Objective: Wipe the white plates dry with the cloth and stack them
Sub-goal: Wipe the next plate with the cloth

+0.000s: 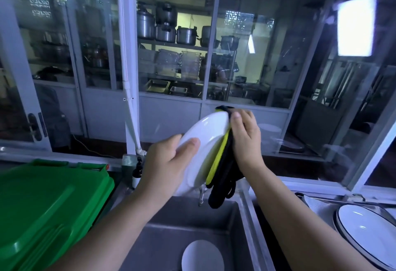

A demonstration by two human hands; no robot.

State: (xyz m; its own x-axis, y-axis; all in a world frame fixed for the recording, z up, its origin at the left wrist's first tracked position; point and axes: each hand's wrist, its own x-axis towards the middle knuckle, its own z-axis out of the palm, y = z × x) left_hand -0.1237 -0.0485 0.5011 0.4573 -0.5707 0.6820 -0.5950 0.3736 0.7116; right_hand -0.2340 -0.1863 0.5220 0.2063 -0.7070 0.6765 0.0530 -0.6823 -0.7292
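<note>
Plate held on edge above the sink, cloth against its far side

The white plate [205, 142] is tilted up on its rim, long axis running from 7 o'clock to 1 o'clock, hollow face turned toward 10 o'clock. The left hand [169, 163] grips its lower rim at 8 o'clock, thumb across the face, fingers curled behind. The right hand [244, 140] clasps the black and yellow cloth [222, 167] against the plate's edge at 3 o'clock, and the loose end hangs toward 6 o'clock in front of a metal tap [201, 195]. Below lies the steel sink [171, 234] with a second plate [202, 255] flat in it. A green lid [49, 206] sits at 8 o'clock, a small bottle [137, 172] behind the left wrist, and dark-rimmed plates [368, 234] at 4 o'clock
</note>
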